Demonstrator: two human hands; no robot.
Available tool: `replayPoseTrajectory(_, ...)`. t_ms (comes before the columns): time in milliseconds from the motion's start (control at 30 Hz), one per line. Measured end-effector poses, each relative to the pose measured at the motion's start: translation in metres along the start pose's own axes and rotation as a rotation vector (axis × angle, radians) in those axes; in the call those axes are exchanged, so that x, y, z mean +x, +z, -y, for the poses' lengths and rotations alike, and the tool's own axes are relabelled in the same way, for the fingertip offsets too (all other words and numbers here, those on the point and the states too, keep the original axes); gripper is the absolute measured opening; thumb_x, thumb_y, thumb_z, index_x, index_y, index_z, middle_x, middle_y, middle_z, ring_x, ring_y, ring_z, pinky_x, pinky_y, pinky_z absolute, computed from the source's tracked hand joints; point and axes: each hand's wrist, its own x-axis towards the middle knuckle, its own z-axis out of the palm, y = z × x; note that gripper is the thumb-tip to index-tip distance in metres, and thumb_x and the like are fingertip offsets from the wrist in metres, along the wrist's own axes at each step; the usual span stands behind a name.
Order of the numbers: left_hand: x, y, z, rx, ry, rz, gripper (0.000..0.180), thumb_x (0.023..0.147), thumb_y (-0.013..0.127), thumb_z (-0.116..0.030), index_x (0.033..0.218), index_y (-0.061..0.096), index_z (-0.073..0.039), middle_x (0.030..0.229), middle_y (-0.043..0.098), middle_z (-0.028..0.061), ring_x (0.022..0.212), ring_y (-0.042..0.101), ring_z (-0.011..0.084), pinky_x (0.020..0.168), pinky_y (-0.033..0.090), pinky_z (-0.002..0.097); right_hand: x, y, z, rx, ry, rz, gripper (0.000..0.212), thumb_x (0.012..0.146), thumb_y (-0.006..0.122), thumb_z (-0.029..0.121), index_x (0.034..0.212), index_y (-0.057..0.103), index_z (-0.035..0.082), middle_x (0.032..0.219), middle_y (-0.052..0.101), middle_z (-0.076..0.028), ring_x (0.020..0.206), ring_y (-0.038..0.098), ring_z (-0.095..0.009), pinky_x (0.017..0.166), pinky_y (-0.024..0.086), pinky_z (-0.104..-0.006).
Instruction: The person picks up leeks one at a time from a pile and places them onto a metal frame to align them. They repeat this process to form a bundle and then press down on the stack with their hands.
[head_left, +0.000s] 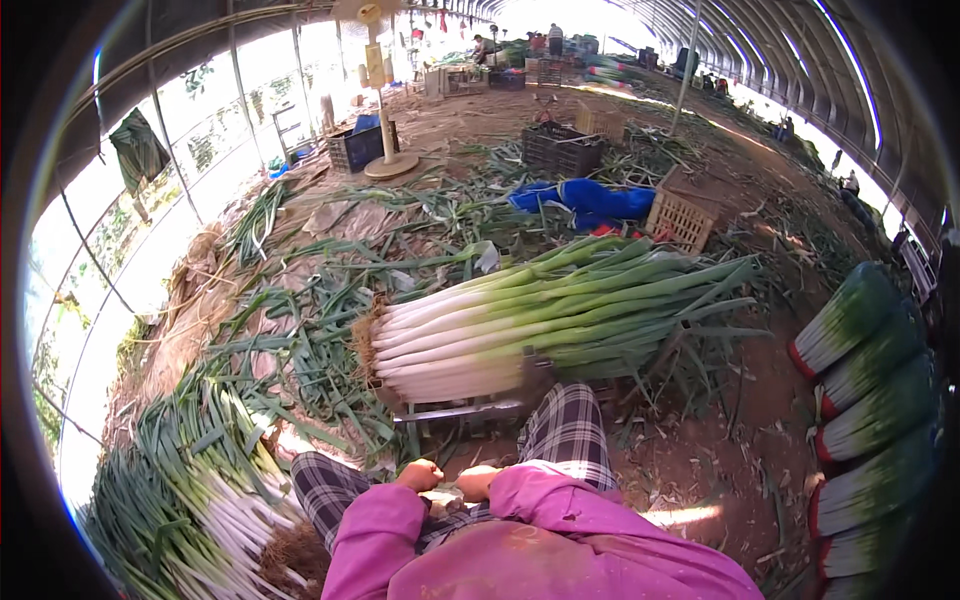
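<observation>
The ground carried a layer of loose green leaf litter (300,345) around the work position. A foot set on these flat strips could slip, since the layer was uneven and tangled.

The large stack of long white-and-green leeks (500,320) lay crosswise in front of the person, roots left and leaf tips right. No tie was visible around it. Sideways pressure could cause the upper stalks to roll, and the tips, which overhung to the right, could bend or tear if snagged.

A second heap of green-topped, white-stemmed leeks (190,490) lay at the near left, close beside the left leg. A shift of that leg could crush the pale stems or scatter the roots.

A row of leek bundles with red-banded ends (865,380) stood apart on the right, outside immediate reach.

The low grey stand (460,410), apparently metal, supported the large stack. The person's right knee, in dark plaid fabric (565,425), was close to its right end; contact could not be confirmed. A knock there could disturb the load.

The left hand (420,475) and right hand (478,483) were close together above the lap, fingers curled inward. Whether they gripped anything could not be determined. Loose pink sleeves (375,530) could catch on stalks during a forward reach.
</observation>
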Motion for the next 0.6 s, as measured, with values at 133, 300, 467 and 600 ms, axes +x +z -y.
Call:
replayPoseTrajectory(133, -0.001, -0.001, 0.000, -0.045, -0.006, 0.006, 0.029, 0.078, 0.064, -0.037, 0.087, 0.070, -0.010, 0.077, 0.068, 0.0095, 0.072, 0.066, 0.0224, 0.067, 0.051, 0.0343, 0.002, 0.005, -0.002, 0.011, 0.006, -0.032, 0.033, 0.080, 0.056, 0.030, 0.092, 0.068, 0.002, 0.090, 0.067, -0.020, 0.086, 0.065, -0.036, 0.074, 0.051, -0.0442)
replayPoseTrajectory(300, -0.002, 0.001, 0.002, -0.025, 0.062, -0.037, 0.034, 0.079, 0.064, -0.040, 0.086, 0.070, -0.008, 0.076, 0.068, 0.0085, 0.071, 0.066, 0.0209, 0.066, 0.050, 0.0335, 0.005, 0.001, 0.003, -0.085, 0.038, -0.131, 0.030, 0.083, 0.052, 0.029, 0.091, 0.069, 0.005, 0.089, 0.067, -0.019, 0.084, 0.065, -0.036, 0.073, 0.051, -0.0430)
replayPoseTrajectory(467, -0.013, -0.007, -0.009, -0.312, 0.085, -0.065, 0.039, 0.078, 0.068, -0.041, 0.086, 0.070, -0.003, 0.071, 0.067, 0.0058, 0.063, 0.061, 0.0133, 0.061, 0.049, 0.0292, -0.008, -0.033, 0.012, 0.342, 0.104, -0.428, 0.032, 0.082, 0.054, 0.035, 0.096, 0.064, 0.007, 0.093, 0.065, -0.017, 0.089, 0.063, -0.034, 0.071, 0.047, -0.0430)
replayPoseTrajectory(600, -0.013, -0.014, -0.016, -0.475, 0.140, -0.148, 0.042, 0.078, 0.070, -0.039, 0.088, 0.069, 0.001, 0.069, 0.066, 0.0065, 0.060, 0.059, 0.0131, 0.058, 0.048, 0.0280, -0.024, -0.053, 0.015, 0.628, 0.198, -0.606, 0.038, 0.077, 0.063, 0.043, 0.089, 0.060, 0.007, 0.081, 0.063, -0.014, 0.076, 0.061, -0.029, 0.065, 0.046, -0.0400)
